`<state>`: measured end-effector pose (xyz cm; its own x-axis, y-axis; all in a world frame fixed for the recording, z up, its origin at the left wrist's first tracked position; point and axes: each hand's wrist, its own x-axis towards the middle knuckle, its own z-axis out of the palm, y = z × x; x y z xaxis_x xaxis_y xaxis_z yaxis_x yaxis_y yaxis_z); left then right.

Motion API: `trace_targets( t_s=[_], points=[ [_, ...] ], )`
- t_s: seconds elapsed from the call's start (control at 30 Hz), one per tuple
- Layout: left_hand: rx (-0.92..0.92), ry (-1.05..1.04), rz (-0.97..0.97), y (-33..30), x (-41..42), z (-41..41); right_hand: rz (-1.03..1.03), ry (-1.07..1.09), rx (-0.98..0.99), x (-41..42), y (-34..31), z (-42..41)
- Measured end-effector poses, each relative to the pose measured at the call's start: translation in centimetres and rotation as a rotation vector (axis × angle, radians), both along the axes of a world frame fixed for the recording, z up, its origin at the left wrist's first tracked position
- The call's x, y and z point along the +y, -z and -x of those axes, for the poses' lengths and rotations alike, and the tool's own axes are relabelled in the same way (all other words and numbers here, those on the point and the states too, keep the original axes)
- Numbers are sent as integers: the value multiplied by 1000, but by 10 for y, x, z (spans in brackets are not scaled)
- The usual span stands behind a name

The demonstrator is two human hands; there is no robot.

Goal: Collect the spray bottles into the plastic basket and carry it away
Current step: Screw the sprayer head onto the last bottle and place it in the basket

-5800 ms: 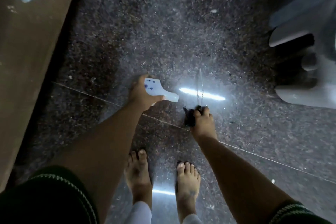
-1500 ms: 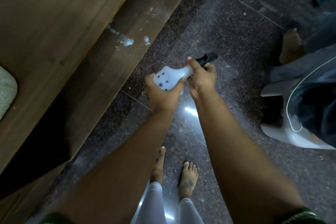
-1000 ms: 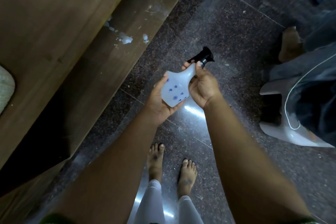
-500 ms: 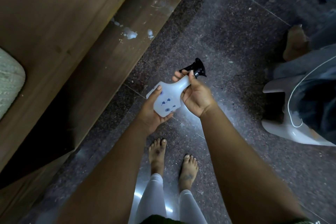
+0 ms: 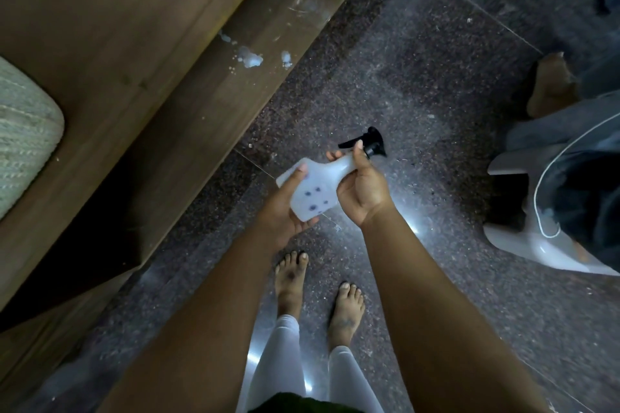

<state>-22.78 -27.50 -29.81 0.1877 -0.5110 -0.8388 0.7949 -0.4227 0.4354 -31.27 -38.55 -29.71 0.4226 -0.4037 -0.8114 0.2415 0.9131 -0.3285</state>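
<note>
Two hands are engaged on one spray bottle (image 5: 313, 191), which is held above the speckled floor (image 5: 419, 77), in front of the bare feet (image 5: 292, 275). The left hand (image 5: 285, 211) is cupped under the wide base, its fingers curled up the far side with one fingertip showing over the upper edge. The right hand (image 5: 364, 189) is closed around the narrow neck, thumb laid along it, with the black trigger head (image 5: 367, 142) projecting just beyond the fingertips. The bottle is tilted, head up and away, base down toward the left palm.

No plastic basket is visible, so the step in hand is judged to be securing the bottle before it is carried to the basket. The neck grip should be kept below the trigger so that the lever is not squeezed. If the head is being tightened, the base should be held fixed in the left palm while the collar is turned by the right fingers. The nozzle is best kept pointed away from the seated person's clothing (image 5: 570, 157) to the right of the right hand.

Compared with half a second earlier, the bottle is held at much the same tilt and by the same two grips. About six seconds earlier, the body and the black head were held apart, one in each hand; they are now joined.
</note>
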Motion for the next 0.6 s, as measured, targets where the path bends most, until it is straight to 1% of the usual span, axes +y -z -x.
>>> trace_targets(
  t_s=[0.03, 0.07, 0.13, 0.2, 0.27, 0.33, 0.4, 0.43, 0.5, 0.57, 0.6],
  points=[
    [164, -31, 15, 3, 4, -6, 18, -6, -21, 2, -3, 1],
    [266, -71, 18, 2, 7, -11, 38, -12, -39, 5, -7, 2],
    [342, -161, -22, 1, 15, -18, 106, -68, -19, 12, -16, -1],
    [372, -179, -57, -14, 19, -23, 221, -157, 77, 21, -28, -9],
    [308, -173, -83, -42, 20, -26, 354, -248, 198, 31, -44, -22],
    [197, -255, -130, -66, 25, -26, 458, -340, 282, 42, -66, -36],
    [59, -329, -239, -99, 32, -32, 559, -438, 301, 49, -99, -52],
    [-7, -338, -265, -119, 36, -37, 626, -480, 309, 53, -120, -62],
    [-85, -385, -242, -161, 45, -47, 780, -539, 333, 58, -164, -83],
    [-152, -485, -148, -205, 56, -61, 919, -540, 319, 65, -208, -107],
    [-219, -528, -99, -226, 61, -67, 979, -534, 306, 70, -230, -120]
  ],
)
